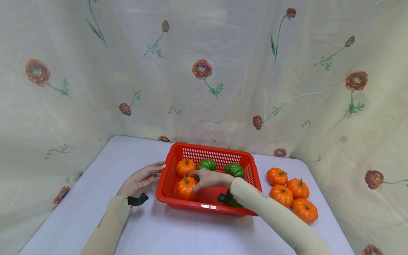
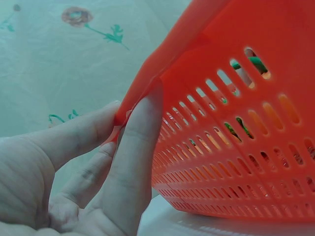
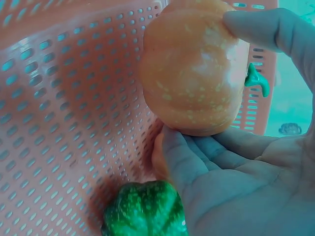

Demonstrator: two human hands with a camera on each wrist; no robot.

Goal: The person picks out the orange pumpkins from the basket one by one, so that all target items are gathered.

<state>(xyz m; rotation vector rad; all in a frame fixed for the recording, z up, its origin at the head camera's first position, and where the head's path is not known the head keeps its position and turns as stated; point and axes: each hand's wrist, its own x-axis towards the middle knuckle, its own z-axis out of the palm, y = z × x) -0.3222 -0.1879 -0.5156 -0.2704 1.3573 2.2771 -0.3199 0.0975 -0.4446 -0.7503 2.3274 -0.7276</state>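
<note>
A red perforated basket [image 1: 204,206] [image 2: 290,64] stands on the table. At its left side, my left hand [image 1: 141,179] pinches the rim between thumb and fingers. Inside the basket my right hand [image 1: 211,179] grips a small orange pumpkin [image 1: 184,190] with a green stem, thumb on one side and fingers on the other; the right wrist view shows this orange pumpkin [image 3: 194,73] close up. Behind it sits another orange pumpkin [image 1: 185,168]. Two green pumpkins [image 1: 234,170] lie toward the back of the basket. Something dark green near the front right is mostly hidden by my right forearm.
Several orange pumpkins [image 1: 282,196] lie grouped on the white table [image 1: 140,230], to the right of the basket. A flower-patterned cloth [image 1: 229,117] hangs behind the table and along both sides.
</note>
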